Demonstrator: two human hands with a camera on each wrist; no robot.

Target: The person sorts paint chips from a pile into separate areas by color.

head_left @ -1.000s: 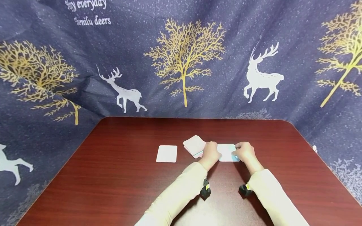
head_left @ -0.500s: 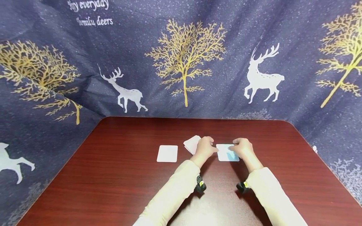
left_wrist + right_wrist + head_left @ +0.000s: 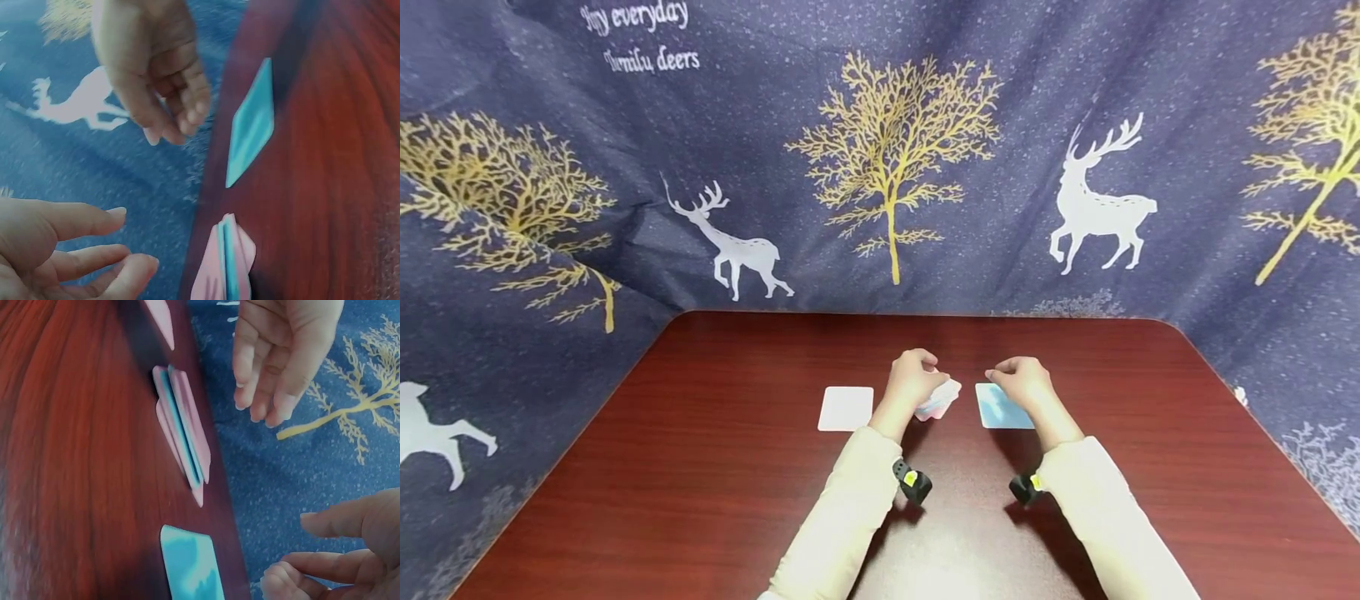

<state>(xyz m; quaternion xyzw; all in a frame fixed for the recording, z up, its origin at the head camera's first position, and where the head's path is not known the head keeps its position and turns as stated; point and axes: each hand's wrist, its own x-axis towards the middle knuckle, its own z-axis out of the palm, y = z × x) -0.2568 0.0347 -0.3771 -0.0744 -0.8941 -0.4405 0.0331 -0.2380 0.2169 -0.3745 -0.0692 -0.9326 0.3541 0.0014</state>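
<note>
A light blue square card [image 3: 997, 408] lies flat on the table below my right hand [image 3: 1024, 382]. To its left is an uneven stack of pink and blue cards [image 3: 942, 398], partly covered by my left hand [image 3: 910, 381] in the head view. Both wrist views show the hands raised above the cards, fingers loosely bent and apart from the thumbs, holding nothing. Pink and blue edges of the stack [image 3: 181, 425] show in the right wrist view. Farther left, a single pale card [image 3: 846, 408] lies alone.
The dark red wooden table [image 3: 737, 500] has rounded far corners. Behind it hangs a blue cloth [image 3: 970, 250] printed with white deer and golden trees. Each wrist wears a black strapped camera, one below the left hand [image 3: 913, 483] and one below the right.
My left hand has left the card on the right and moved left over the stack. The right hand has lifted off that card, shifting slightly left. The card's pale glare has turned blue.
</note>
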